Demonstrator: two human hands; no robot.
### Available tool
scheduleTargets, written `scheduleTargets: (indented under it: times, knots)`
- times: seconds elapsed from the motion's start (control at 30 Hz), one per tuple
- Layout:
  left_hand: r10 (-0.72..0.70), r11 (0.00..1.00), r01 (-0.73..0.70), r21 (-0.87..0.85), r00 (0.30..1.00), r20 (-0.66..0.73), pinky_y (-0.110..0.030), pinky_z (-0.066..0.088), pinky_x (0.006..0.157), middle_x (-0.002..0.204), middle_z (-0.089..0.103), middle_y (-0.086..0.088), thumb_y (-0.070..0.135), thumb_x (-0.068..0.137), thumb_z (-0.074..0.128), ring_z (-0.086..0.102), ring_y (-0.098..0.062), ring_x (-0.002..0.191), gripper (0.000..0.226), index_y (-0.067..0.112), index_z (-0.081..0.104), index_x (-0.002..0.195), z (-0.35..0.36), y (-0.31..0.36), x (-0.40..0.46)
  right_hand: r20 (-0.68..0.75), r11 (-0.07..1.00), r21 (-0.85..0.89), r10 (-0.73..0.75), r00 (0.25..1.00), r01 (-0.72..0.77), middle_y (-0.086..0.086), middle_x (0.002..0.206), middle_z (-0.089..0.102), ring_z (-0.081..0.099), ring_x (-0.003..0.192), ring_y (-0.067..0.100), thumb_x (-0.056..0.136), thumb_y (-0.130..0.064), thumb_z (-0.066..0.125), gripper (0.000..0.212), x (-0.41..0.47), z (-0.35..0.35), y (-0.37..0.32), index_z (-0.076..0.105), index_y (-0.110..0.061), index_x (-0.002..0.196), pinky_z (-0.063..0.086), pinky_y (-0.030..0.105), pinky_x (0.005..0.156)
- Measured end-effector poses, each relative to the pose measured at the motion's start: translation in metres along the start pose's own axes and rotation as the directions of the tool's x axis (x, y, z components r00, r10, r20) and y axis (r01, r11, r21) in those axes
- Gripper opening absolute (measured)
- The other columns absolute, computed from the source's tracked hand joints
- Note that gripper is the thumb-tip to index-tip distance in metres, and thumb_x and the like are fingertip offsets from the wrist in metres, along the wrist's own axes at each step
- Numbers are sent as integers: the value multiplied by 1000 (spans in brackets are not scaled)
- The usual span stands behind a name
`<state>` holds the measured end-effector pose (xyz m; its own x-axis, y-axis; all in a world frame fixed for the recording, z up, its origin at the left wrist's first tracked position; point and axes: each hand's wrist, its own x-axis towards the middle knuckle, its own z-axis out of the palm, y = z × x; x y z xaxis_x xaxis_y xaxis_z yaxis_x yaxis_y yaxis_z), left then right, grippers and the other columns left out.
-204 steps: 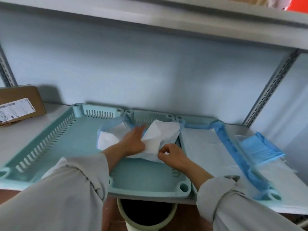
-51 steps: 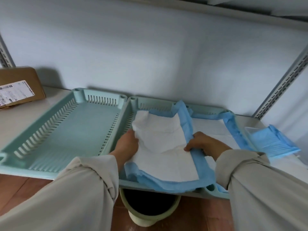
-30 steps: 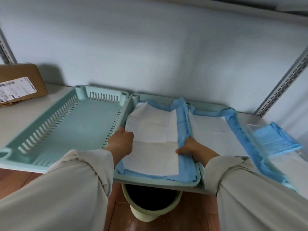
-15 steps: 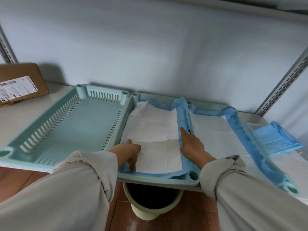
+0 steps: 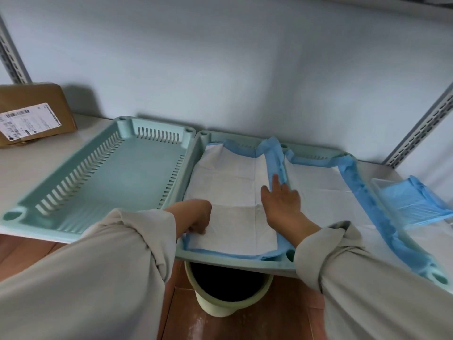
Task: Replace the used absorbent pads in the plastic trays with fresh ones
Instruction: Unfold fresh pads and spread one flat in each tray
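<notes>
1. Three green trays are sitting side by side on a shelf. The left tray is lying bare, with no pad in it yet.
2. A fresh white pad with blue edges is lying in the middle tray. The right tray is holding a pad too.
3. The left hand is curling down on the pad's near left corner. It looks like it is pushing the corner down, but I cannot tell if it is pinching it.
4. The right hand is lying flat and open, gripping nothing. It is pressing the pad's right side down so it sits snug against the tray wall.
5. A pack of folded blue pads is waiting on the far right.
6. A bin is standing under the shelf, probably for the old pads.
</notes>
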<state>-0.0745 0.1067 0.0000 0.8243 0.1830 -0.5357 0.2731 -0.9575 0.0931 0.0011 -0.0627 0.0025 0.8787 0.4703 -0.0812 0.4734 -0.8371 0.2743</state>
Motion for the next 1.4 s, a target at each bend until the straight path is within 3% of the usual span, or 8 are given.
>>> scheduleTargets:
  times: [0.13,0.23,0.43,0.6,0.83,1.0,1.2,1.4]
  knots:
    - [108,993,-117,-31,974,-199,-33,38,105,143,37,-9,16,87,63,46,-28,126,60,20,37,141,2,-3,18,164,956,247,-203,965,158,17,156,9,33,135,35,88,-16,62,73,1,-3,-27,21,-18,149,36,43,107]
    - [12,1000,-12,8,999,-42,-42,26,116,154,14,-16,36,77,74,25,-35,141,97,15,14,151,15,-2,28,496,932,356,-251,831,70,15,158,-16,2,146,35,79,-47,70,110,-5,16,-34,-9,-23,152,15,46,118]
    - [-164,982,156,111,984,67,-44,29,115,152,7,-27,48,74,73,18,-41,141,114,5,0,150,13,9,36,569,961,264,-92,817,-76,21,151,-31,-19,142,42,68,-64,70,133,-8,34,-24,-28,-19,146,4,49,117]
    - [-90,975,80,209,995,42,-42,29,113,149,33,-15,53,83,61,34,-32,137,89,5,23,147,-5,18,38,470,936,352,-151,870,-28,16,156,-23,-12,145,40,78,-58,65,116,13,25,-28,-18,-21,150,6,48,119]
    - [-78,994,86,68,992,-104,-41,37,108,145,30,-18,52,80,65,36,-34,132,88,9,25,145,3,-2,60,464,934,354,-140,875,-38,6,156,-27,-19,144,33,90,-65,36,87,31,53,-33,-16,-30,149,5,57,117]
    - [-16,998,28,61,981,-192,-38,43,103,135,50,-11,29,95,49,50,-27,121,40,9,48,129,-29,-5,88,379,917,398,-134,915,-31,11,159,-11,-5,147,32,101,-44,30,66,70,27,-39,-3,-19,152,9,47,120]
    - [78,992,-105,-73,950,-303,-36,26,115,152,27,-12,23,99,41,29,-27,140,51,9,28,146,-31,-14,130,244,921,350,-268,932,173,4,161,-8,-6,148,25,102,-42,27,59,114,39,-43,0,-27,152,9,49,119]
    - [-101,995,89,-54,950,-297,-38,34,109,143,37,-18,45,91,54,38,-31,131,66,3,38,139,-44,-19,152,331,915,356,63,942,-187,10,159,-13,-12,145,37,94,-62,22,75,140,57,-23,-6,-24,152,4,54,116]
